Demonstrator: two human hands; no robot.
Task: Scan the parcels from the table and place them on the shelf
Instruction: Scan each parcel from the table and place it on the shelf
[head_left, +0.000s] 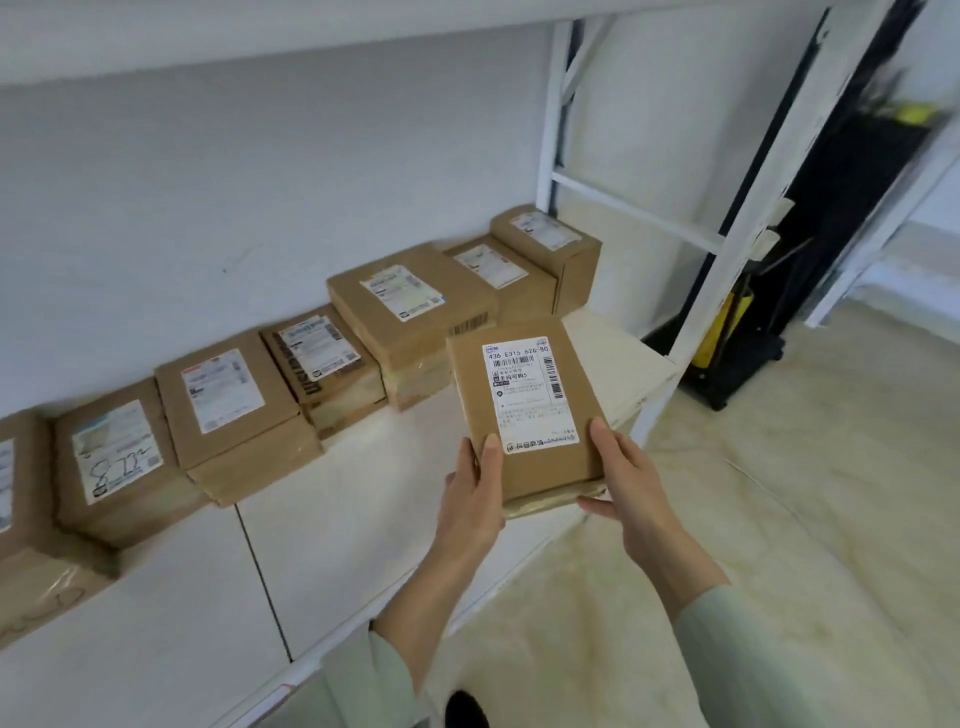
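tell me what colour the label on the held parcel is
White with black print and barcodes, on the label of the brown parcel; seen in the head view.

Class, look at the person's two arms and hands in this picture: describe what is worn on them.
Both forearms end in loose, pale green long sleeves, pushed back above the wrists. The left hand and right hand are bare: no gloves, and no rings, watch or bracelet show.

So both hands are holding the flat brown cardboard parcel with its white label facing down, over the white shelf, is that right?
Not quite. The head view shows the flat brown cardboard parcel with its white label facing up. The left hand and right hand do hold it over the white shelf.
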